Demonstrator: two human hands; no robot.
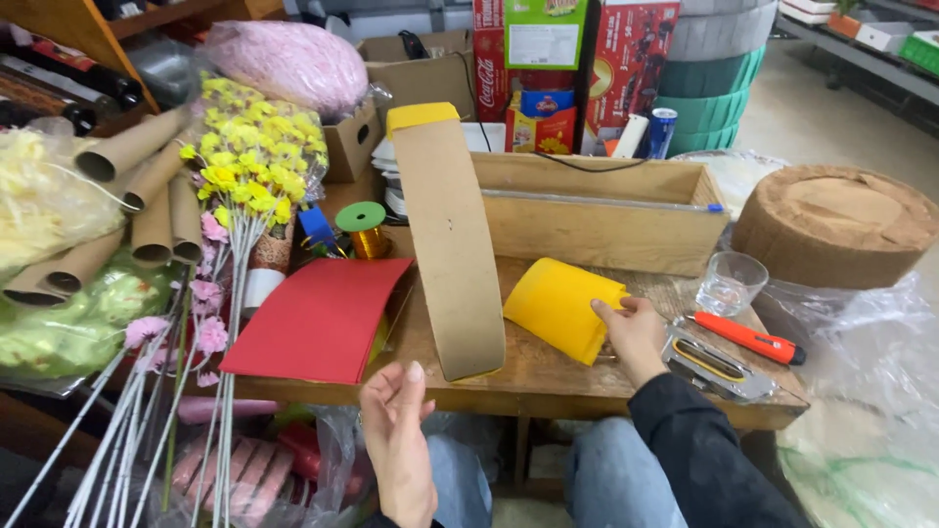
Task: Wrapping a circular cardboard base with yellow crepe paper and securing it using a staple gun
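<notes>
2 hands seen: curled yellow foam sheet (559,308) pinched at edge by right hand (634,332); left hand (396,416) open, empty. Sheet judged light, soft, best held at rim.

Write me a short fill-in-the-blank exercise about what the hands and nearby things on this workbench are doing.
1. The right hand grips a curled sheet of ____ foam.
2. The left hand is open and holds ____.
3. The orange-handled utility knife lies in front of a clear drinking ____.
4. The flat red foam sheet lies left of the long brown ____ strip.

Missing words: yellow; nothing; glass; cardboard
</notes>
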